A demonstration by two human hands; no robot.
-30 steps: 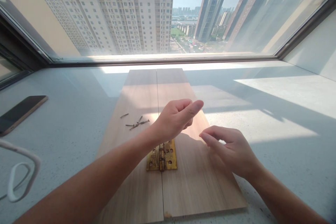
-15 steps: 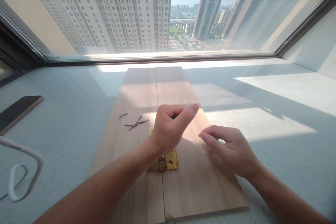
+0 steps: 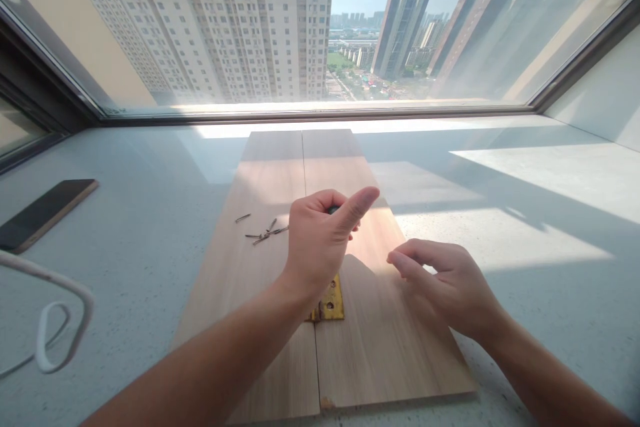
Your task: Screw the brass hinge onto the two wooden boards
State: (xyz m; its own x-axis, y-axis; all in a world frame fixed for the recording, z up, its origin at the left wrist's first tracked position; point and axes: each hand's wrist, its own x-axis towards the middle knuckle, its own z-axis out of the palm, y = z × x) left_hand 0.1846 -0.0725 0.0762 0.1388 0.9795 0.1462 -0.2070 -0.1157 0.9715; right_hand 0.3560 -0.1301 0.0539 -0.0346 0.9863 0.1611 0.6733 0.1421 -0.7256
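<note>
Two pale wooden boards, a left one [image 3: 215, 280] and a right one [image 3: 380, 353], lie side by side with a thin seam between them. A yellow, worn hinge [image 3: 333, 303] lies across the seam, partly hidden under my left hand [image 3: 320, 233]. That hand is wrapped round a dark-topped tool [image 3: 333, 209], most of it hidden by the fingers, with the thumb pointing up and right. Over the right board's edge, my right hand [image 3: 440, 273] has thumb and fingertips pinched together; whatever they hold is too small to make out. Several screws [image 3: 265, 235] lie on the left board.
A phone [image 3: 50, 210] lies on the speckled white sill [image 3: 145, 213] at the left. Below it, a white cable [image 3: 83, 293] loops in from the left edge. The window frame [image 3: 310, 115] runs across behind the boards.
My left hand has turned and its thumb sits slightly higher, and it now covers more of the hinge. My right hand looks almost unchanged. The whole view has shifted slightly.
</note>
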